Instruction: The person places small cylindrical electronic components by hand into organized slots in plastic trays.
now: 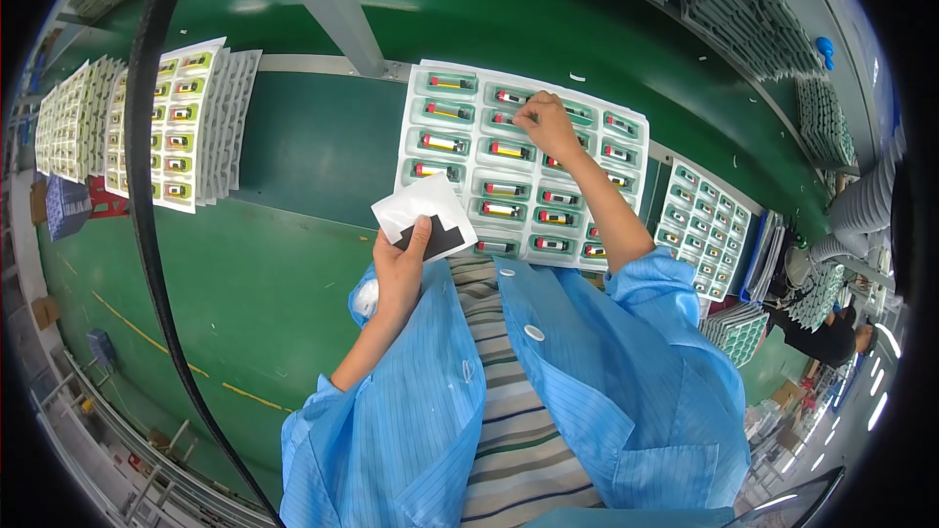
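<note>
My left hand holds a white backing sheet by its near edge, thumb on top. Black patches remain on the sheet's lower part, in a stepped shape. In front of me lies a white tray of moulded compartments. Most compartments hold a small oblong part, such as this red, yellow and black one, that looks like a battery pack. Over the tray's far middle my right hand is closed in a pinch, close to a compartment. Whatever its fingertips hold is too small to make out.
The tray rests on a green bench conveyor. Stacked filled trays stand to the left, another filled tray to the right. A grey post rises behind the bench. A black cable crosses the left side. Another person is at far right.
</note>
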Demonstrator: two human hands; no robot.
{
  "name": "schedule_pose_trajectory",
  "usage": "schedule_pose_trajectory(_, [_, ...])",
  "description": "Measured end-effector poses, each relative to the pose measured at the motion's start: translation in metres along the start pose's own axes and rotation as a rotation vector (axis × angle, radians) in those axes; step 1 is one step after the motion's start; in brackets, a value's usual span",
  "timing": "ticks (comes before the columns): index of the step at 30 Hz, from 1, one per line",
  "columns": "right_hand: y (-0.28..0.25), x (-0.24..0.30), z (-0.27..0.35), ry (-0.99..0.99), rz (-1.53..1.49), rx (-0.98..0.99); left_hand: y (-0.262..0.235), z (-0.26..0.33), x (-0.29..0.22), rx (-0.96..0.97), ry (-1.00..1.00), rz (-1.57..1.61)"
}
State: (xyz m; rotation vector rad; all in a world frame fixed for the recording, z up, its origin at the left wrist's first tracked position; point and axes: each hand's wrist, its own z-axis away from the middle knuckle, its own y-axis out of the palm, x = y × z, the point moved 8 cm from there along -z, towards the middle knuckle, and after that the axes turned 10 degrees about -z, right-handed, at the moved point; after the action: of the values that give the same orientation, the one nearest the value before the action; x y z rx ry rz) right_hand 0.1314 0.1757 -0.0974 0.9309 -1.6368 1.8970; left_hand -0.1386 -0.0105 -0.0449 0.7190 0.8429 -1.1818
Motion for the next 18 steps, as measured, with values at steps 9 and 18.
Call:
schedule_pose_trajectory(9, [0.001, 0.001, -0.001, 0.066, 0.050, 0.055, 0.005, 0.001, -0.005, 0.028, 0.039, -0.003])
schedule_pose_trajectory(18, [0.000, 0.007, -0.001, 0.124, 0.124, 0.020, 0.005, 0.001, -0.004, 0.044, 0.033, -0.015])
